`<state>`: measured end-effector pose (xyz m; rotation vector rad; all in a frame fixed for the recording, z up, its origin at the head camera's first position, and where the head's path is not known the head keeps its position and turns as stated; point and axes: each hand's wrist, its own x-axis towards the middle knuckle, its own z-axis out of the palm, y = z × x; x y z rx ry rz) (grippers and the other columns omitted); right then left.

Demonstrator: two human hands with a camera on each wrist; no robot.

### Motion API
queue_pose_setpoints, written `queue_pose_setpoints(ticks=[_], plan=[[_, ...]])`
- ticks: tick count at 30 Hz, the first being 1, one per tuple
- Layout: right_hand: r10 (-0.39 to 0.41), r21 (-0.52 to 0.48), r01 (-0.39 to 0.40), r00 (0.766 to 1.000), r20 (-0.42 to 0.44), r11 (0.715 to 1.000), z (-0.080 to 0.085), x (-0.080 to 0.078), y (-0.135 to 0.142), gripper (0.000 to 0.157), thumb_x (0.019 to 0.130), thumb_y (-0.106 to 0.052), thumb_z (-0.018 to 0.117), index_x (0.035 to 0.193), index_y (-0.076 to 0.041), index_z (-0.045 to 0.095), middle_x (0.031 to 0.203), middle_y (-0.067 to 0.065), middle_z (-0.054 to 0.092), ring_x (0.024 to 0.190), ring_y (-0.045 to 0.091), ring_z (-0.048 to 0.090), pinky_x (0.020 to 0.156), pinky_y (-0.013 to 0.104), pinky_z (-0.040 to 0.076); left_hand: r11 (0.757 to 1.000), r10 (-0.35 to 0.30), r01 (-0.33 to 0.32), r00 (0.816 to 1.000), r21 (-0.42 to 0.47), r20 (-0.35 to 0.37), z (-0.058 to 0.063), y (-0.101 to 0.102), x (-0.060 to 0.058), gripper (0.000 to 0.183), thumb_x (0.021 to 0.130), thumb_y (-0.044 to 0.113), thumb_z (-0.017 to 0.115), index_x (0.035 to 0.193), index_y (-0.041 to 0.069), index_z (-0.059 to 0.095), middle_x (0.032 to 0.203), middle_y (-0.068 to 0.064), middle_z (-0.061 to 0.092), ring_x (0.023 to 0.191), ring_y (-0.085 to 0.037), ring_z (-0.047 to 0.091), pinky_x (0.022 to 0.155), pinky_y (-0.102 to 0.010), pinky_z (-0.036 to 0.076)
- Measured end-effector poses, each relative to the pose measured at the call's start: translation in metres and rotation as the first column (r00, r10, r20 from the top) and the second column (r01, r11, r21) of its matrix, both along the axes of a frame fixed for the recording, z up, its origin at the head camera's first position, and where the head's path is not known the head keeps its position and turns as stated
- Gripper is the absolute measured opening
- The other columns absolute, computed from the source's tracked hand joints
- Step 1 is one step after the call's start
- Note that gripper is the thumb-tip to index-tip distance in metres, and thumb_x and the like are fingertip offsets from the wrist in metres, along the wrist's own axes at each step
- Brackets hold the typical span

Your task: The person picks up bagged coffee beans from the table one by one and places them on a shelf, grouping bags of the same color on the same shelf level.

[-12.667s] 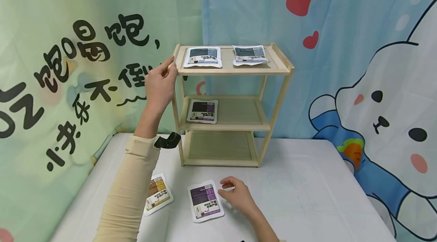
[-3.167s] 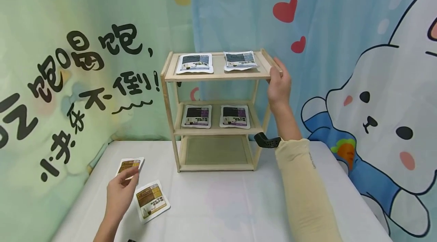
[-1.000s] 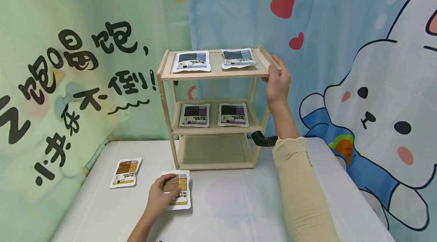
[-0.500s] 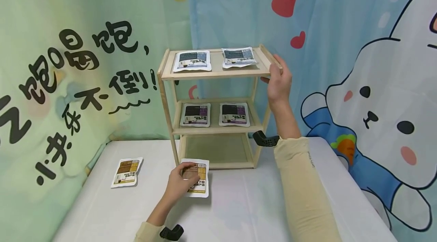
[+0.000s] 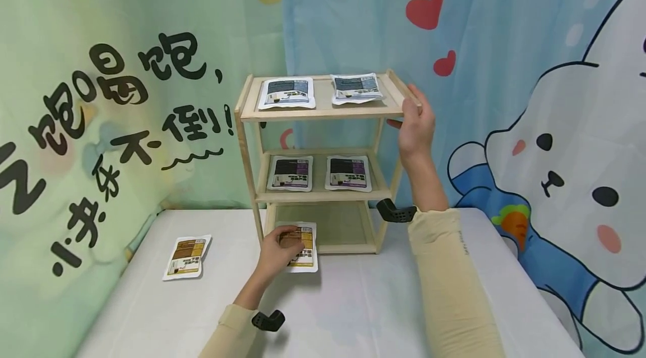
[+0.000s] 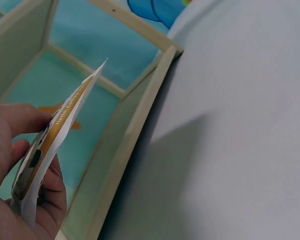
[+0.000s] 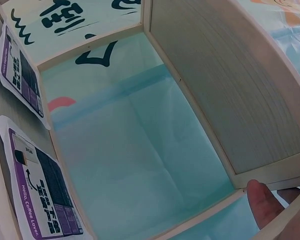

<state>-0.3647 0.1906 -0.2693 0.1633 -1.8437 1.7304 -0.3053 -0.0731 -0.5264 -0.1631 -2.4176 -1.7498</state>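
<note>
My left hand (image 5: 278,252) pinches a white coffee pouch with a yellow-brown label (image 5: 305,257) by its left side. In the head view the pouch overlaps the front of the bottom shelf (image 5: 343,226); the left wrist view shows the pouch (image 6: 65,122) edge-on between thumb and fingers, above the tabletop. My right hand (image 5: 418,128) grips the right end of the top tier of the wooden three-tier rack (image 5: 323,196). In the right wrist view a thumb (image 7: 262,202) lies at the rack's frame.
Two blue-label pouches (image 5: 287,93) lie on the top tier, and two purple-label pouches (image 5: 348,173) on the middle tier. Another yellow-brown pouch (image 5: 187,257) lies on the white table (image 5: 363,307) at left. Printed curtains (image 5: 343,10) hang behind the rack.
A second purple-label pouch has joined the middle tier. My left hand has picked up a yellow-brown pouch and carried it right and forward to the bottom shelf. My right hand keeps gripping the rack.
</note>
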Motion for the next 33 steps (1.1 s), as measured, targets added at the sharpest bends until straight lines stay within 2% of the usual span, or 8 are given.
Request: queue_pose_setpoints(ticks=[4, 13, 19, 26, 33], plan=[[-0.005, -0.005, 0.005, 1.000, -0.009, 1.000, 0.002, 0.001, 0.002, 0.051, 0.101, -0.025, 0.033, 0.149, -0.007, 0.038, 0.141, 0.014, 0.043, 0.115, 0.025, 0.049, 0.085, 0.030, 0.047, 1.000, -0.007, 0.007, 1.000, -0.023, 0.005, 0.002, 0.007, -0.012, 0.041, 0.077, 0.015, 0.079, 0.115, 0.006, 0.068, 0.115, -0.012, 0.064, 0.112, -0.031, 0.056, 0.098, -0.049, 0.039], [-0.025, -0.002, 0.025, 1.000, 0.001, 1.000, 0.002, 0.001, 0.000, 0.051, 0.100, -0.023, 0.034, 0.148, -0.007, 0.041, 0.144, 0.014, 0.041, 0.119, 0.022, 0.048, 0.096, 0.031, 0.042, 0.998, 0.048, -0.045, 0.997, -0.046, 0.061, -0.001, 0.004, -0.029, 0.042, 0.080, 0.017, 0.077, 0.119, 0.007, 0.066, 0.121, -0.017, 0.060, 0.114, -0.033, 0.054, 0.097, -0.050, 0.040], [-0.020, -0.002, 0.020, 1.000, -0.003, 1.000, 0.001, 0.002, -0.001, 0.051, 0.100, -0.022, 0.034, 0.148, -0.005, 0.040, 0.147, 0.015, 0.039, 0.125, 0.021, 0.045, 0.102, 0.030, 0.038, 0.997, 0.064, -0.061, 0.994, -0.041, 0.084, -0.011, 0.002, -0.041, 0.042, 0.081, 0.018, 0.077, 0.119, 0.007, 0.065, 0.123, -0.018, 0.059, 0.114, -0.033, 0.054, 0.096, -0.050, 0.041], [-0.004, 0.003, 0.004, 1.000, 0.005, 1.000, 0.000, 0.004, -0.001, 0.051, 0.101, -0.024, 0.033, 0.149, -0.006, 0.038, 0.147, 0.015, 0.039, 0.125, 0.022, 0.046, 0.103, 0.030, 0.038, 0.997, 0.071, -0.068, 0.993, -0.036, 0.089, -0.013, 0.001, -0.051, 0.041, 0.082, 0.015, 0.077, 0.121, 0.007, 0.064, 0.129, -0.017, 0.056, 0.121, -0.034, 0.049, 0.102, -0.050, 0.036], [-0.012, 0.010, 0.012, 1.000, -0.011, 1.000, -0.001, 0.002, -0.001, 0.051, 0.101, -0.024, 0.034, 0.148, -0.006, 0.039, 0.142, 0.017, 0.042, 0.119, 0.023, 0.048, 0.099, 0.033, 0.041, 0.998, 0.041, -0.036, 0.994, -0.051, 0.102, -0.010, 0.002, -0.060, 0.041, 0.082, 0.014, 0.075, 0.119, 0.005, 0.063, 0.123, -0.017, 0.058, 0.112, -0.031, 0.054, 0.096, -0.046, 0.042]])
